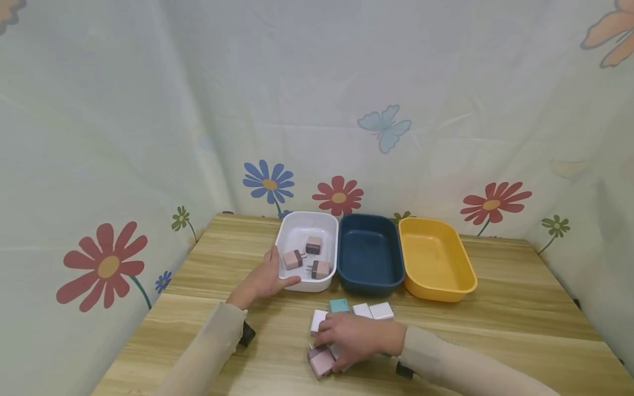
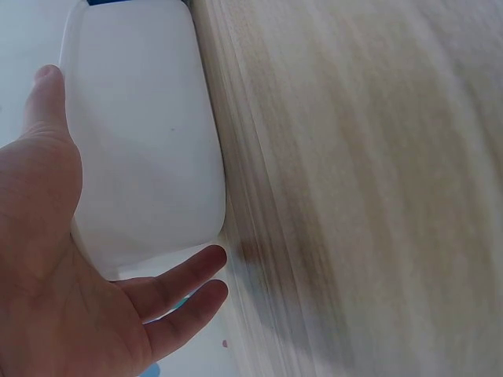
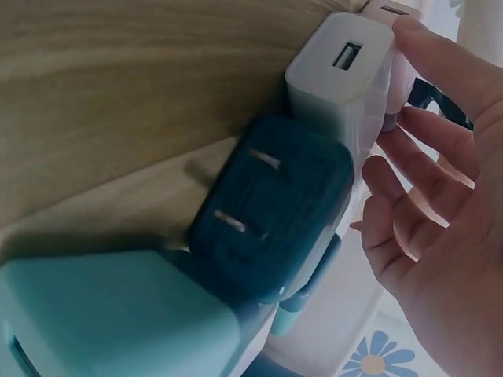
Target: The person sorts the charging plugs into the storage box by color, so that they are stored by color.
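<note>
My left hand (image 1: 264, 278) rests against the near left corner of a white bin (image 1: 309, 286). Its thumb lies along the bin's wall, and the other fingers are fairly straight in the left wrist view. Inside the bin lie three pink-and-brown plug chargers (image 1: 293, 259). On the table, my right hand (image 1: 354, 336) pinches another pink charger (image 1: 322, 363) between thumb and finger. A white charger (image 3: 346, 59) stands right beside that thumb in the right wrist view. Partly under the right hand is a pale charger whose shape is mostly hidden.
A dark blue bin (image 1: 371, 283) and a yellow bin (image 1: 441, 291) stand in a row right of the white one. Loose chargers lie before them: a teal one (image 1: 339, 305), white ones (image 1: 381, 311) and a dark teal one (image 3: 271, 208). A flowered curtain (image 1: 297, 110) hangs behind.
</note>
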Motion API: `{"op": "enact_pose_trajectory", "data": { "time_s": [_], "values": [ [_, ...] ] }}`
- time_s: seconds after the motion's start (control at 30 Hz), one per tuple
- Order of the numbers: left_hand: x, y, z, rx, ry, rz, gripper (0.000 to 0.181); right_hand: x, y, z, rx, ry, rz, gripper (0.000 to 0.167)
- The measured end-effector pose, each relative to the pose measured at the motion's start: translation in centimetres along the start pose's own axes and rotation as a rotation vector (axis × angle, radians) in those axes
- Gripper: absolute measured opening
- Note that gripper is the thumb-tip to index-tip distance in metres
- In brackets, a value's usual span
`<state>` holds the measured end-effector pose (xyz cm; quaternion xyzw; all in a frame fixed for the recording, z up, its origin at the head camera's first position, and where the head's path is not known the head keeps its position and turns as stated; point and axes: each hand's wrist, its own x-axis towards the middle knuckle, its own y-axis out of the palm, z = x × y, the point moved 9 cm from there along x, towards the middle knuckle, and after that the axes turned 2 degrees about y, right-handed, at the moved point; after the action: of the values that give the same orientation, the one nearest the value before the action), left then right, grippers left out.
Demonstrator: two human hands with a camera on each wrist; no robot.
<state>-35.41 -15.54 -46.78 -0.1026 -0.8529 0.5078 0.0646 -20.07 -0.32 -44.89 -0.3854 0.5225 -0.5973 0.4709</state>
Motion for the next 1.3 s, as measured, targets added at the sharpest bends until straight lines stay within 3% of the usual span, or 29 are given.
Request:
{"op": "enact_pose_trajectory", "data": {
  "time_s": [0.7,1.3],
  "values": [
    [-0.09,0.04,0.04,-0.037,-0.001,0.002,0.118,0.26,0.86,0.00,-0.034,0.008,0.040,0.055],
    [-0.01,-0.03,0.04,-0.002,0.019,-0.028,0.118,0.15,-0.03,0.35,-0.010,-0.007,-0.002,0.050]
  ]
}}
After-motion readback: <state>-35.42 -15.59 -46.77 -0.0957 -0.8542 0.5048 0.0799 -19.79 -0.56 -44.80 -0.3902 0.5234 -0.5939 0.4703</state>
